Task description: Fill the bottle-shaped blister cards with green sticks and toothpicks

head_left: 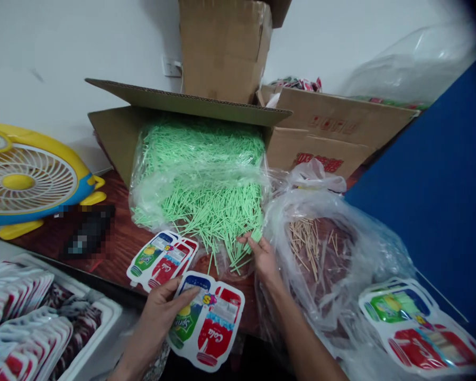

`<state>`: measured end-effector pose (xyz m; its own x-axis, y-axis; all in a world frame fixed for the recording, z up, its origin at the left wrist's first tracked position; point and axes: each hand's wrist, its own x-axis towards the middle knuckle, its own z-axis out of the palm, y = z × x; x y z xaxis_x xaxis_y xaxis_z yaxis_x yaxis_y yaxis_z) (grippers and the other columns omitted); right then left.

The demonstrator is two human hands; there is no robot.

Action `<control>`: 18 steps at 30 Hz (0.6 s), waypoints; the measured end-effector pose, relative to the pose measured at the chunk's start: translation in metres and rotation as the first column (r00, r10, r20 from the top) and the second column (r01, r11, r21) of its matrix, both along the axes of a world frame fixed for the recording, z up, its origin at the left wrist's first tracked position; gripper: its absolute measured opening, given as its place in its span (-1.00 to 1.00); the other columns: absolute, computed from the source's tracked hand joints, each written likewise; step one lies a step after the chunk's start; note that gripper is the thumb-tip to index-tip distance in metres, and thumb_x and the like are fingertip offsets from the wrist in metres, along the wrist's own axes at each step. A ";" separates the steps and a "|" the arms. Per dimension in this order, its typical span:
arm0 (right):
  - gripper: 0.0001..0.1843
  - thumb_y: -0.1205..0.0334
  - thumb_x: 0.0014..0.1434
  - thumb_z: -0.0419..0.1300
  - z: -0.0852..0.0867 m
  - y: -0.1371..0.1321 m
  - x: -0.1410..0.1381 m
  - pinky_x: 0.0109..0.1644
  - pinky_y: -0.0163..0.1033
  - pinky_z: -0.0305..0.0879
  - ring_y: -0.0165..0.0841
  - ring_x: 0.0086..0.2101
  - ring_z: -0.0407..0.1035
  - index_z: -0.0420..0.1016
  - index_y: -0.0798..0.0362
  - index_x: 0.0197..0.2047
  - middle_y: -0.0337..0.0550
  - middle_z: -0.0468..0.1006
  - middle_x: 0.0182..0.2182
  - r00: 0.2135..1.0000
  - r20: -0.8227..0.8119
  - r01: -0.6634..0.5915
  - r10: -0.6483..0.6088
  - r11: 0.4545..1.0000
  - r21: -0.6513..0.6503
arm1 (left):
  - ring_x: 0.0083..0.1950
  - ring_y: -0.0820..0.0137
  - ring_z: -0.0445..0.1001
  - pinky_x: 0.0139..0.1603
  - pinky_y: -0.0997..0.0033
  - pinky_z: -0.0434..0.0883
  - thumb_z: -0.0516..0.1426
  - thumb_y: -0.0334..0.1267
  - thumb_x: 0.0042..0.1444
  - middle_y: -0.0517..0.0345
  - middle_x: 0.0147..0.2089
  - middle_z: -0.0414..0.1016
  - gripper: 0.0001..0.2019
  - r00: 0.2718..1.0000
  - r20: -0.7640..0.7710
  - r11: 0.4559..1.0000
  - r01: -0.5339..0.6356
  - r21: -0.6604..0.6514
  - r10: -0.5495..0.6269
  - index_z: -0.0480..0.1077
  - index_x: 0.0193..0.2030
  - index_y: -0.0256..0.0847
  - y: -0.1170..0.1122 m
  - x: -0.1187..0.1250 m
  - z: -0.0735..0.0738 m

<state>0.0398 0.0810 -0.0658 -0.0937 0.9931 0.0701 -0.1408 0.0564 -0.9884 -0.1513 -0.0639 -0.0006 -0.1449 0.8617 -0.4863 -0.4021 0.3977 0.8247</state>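
My left hand (164, 307) pinches a flat printed pouch (206, 320), its two bottle shapes marked Sprite and Cola, low in the middle of the head view. Its fingers are closed on the pouch's upper left edge. Just above lie a few matching pouches (162, 259), overlapping at the table's edge. My right hand (264, 256) is closed with some short green sticks between thumb and fingers, at the right front of a large heap of thin green sticks (206, 206). That heap spills from a clear plastic bag inside an open cardboard box (113, 135).
Right of my arm, a clear plastic bag (365, 238) surrounds scattered tan sticks (305, 241); more pouches (420, 325) lie beyond. A white foam box (89, 333) of pouches stands lower left. A yellow fan (73, 159), blurred dark object (89, 233), cardboard boxes (226, 47) and blue panel (424, 174) surround the table.
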 end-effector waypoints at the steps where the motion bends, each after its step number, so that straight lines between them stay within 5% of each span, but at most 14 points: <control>1: -0.71 0.01 0.12 0.16 0.006 0.000 0.001 0.02 -0.04 0.24 -0.22 -0.22 0.44 0.41 0.02 -0.17 -0.21 0.56 -0.42 0.996 -0.088 -0.005 0.002 0.999 -0.036 | -0.44 0.24 0.61 -0.38 0.35 0.54 0.39 -0.16 -0.23 0.13 -0.46 0.65 -0.73 1.000 0.000 1.000 0.013 -0.010 -0.013 0.57 -0.37 -0.23 0.000 0.002 -0.001; 5: -0.73 0.09 0.04 0.27 0.035 -0.008 0.001 -0.04 0.00 0.32 -0.21 -0.22 0.46 0.37 -0.01 -0.21 -0.22 0.53 -0.40 0.901 -0.432 -0.103 0.022 0.981 -0.166 | -0.49 0.29 0.57 -0.45 0.42 0.49 0.37 -0.15 -0.17 0.12 -0.48 0.64 -0.77 0.996 -0.053 0.997 0.072 0.005 -0.072 0.56 -0.39 -0.24 0.001 0.008 -0.005; 11: -0.77 0.11 0.06 0.25 0.046 -0.017 -0.001 -0.12 -0.04 0.37 -0.23 -0.22 0.44 0.35 -0.02 -0.24 -0.21 0.49 -0.38 0.865 -0.502 -0.142 0.025 0.970 -0.197 | -0.46 0.33 0.54 -0.42 0.45 0.44 0.32 -0.15 -0.08 0.11 -0.44 0.63 -0.81 0.974 -0.117 0.978 0.202 0.054 -0.195 0.56 -0.40 -0.25 0.004 0.015 -0.014; 13: -0.77 0.08 0.09 0.21 0.040 -0.014 0.002 -0.20 -0.10 0.38 -0.27 -0.31 0.43 0.35 -0.01 -0.22 -0.22 0.48 -0.39 0.923 -0.383 -0.112 0.042 0.980 -0.162 | -0.46 0.34 0.53 -0.42 0.46 0.42 0.31 -0.14 -0.06 0.10 -0.44 0.63 -0.80 0.964 -0.128 0.971 0.237 0.036 -0.231 0.57 -0.39 -0.25 0.003 0.016 -0.015; 15: -0.79 0.07 0.13 0.17 0.033 -0.010 0.008 -0.26 -0.16 0.35 -0.31 -0.40 0.39 0.37 0.00 -0.22 -0.24 0.46 -0.44 0.992 -0.100 -0.083 0.075 0.994 -0.074 | -0.47 0.34 0.51 -0.44 0.45 0.41 0.30 -0.12 -0.06 0.09 -0.45 0.62 -0.77 0.953 -0.150 0.963 0.268 0.019 -0.262 0.57 -0.37 -0.26 0.001 0.017 -0.016; 18: -0.90 0.19 0.16 0.11 0.028 -0.007 0.019 -0.26 -0.20 0.29 -0.30 -0.39 0.36 0.42 0.00 -0.29 -0.21 0.47 -0.41 0.892 0.434 -0.212 0.129 0.966 0.148 | -0.49 0.34 0.49 -0.46 0.45 0.38 0.30 -0.09 -0.09 0.10 -0.49 0.59 -0.75 0.942 -0.189 0.958 0.287 0.022 -0.277 0.58 -0.41 -0.28 -0.003 0.019 -0.021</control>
<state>0.0585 0.0744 -0.0373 -0.3219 0.9317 0.1683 0.2581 0.2574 -0.9312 -0.1319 -0.0667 -0.0214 0.0254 0.9020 -0.4310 -0.1208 0.4308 0.8944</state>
